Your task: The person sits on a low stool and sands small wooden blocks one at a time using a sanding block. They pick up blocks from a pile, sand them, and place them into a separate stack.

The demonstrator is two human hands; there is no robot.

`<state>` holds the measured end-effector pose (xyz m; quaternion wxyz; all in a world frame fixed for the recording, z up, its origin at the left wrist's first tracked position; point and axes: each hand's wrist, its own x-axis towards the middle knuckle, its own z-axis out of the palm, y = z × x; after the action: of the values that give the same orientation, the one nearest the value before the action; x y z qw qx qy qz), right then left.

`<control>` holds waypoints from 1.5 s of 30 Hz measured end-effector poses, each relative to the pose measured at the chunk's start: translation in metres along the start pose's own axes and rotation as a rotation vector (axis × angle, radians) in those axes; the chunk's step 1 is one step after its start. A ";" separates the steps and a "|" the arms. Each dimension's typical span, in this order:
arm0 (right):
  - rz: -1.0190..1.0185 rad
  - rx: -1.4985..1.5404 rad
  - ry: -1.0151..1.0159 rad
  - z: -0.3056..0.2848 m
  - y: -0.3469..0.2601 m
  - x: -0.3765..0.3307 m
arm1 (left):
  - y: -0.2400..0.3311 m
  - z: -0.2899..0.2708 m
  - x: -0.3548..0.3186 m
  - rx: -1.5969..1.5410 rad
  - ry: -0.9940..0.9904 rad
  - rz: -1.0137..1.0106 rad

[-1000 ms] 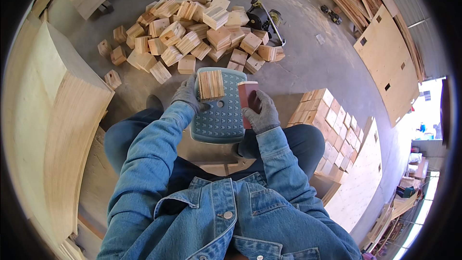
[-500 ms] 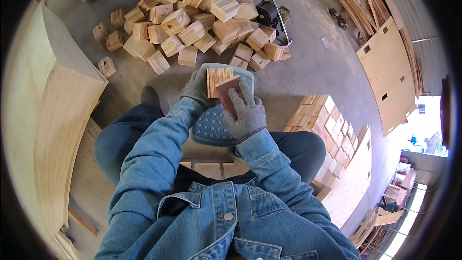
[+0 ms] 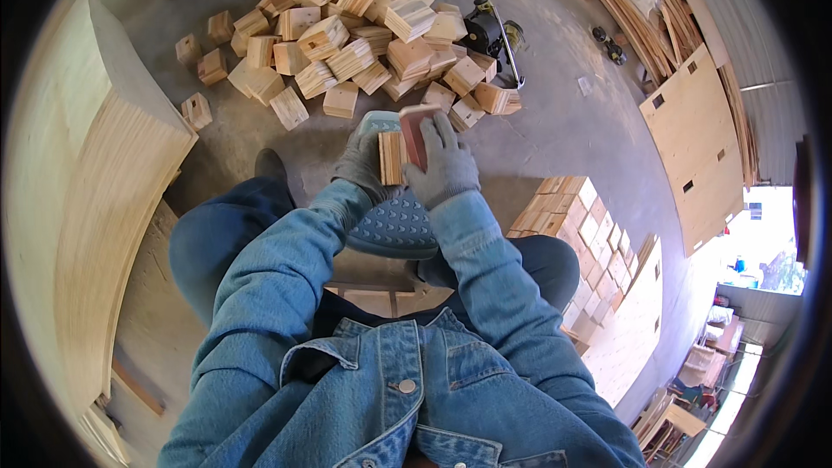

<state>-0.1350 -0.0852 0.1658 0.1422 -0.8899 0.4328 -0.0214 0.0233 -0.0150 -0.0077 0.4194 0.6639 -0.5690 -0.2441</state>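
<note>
A small plywood block [image 3: 390,159] stands on a blue-grey plastic stool [image 3: 394,225] between my knees. My left hand [image 3: 361,165], in a grey glove, grips the block from the left side. My right hand [image 3: 442,160], also gloved, presses a reddish-brown sanding pad [image 3: 413,132] against the block's right face. Both sleeves are blue denim. The stool's far edge shows just above the hands.
A heap of cut wooden blocks [image 3: 355,35] lies on the concrete floor ahead. A dark power tool [image 3: 488,32] sits at its right edge. Stacked blocks [image 3: 576,212] stand to my right, large plywood sheets [image 3: 78,208] to my left, a drilled panel [image 3: 698,156] at right.
My right hand has brought the sanding pad from beside the block onto its face and pushed it forward. The left hand keeps its hold on the block.
</note>
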 end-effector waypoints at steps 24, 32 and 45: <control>-0.065 -0.097 0.091 0.012 0.000 -0.003 | 0.017 0.002 -0.030 0.204 0.076 -0.024; -0.195 -0.008 0.119 0.015 -0.007 -0.115 | 0.032 -0.007 -0.027 0.055 0.021 -0.046; 0.045 -0.088 0.058 0.006 -0.003 0.035 | 0.030 -0.001 -0.018 0.138 -0.092 -0.151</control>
<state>-0.1095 -0.1090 0.1576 0.0906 -0.8844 0.4572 -0.0248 0.0029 0.0029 0.0154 0.3265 0.7203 -0.5515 -0.2653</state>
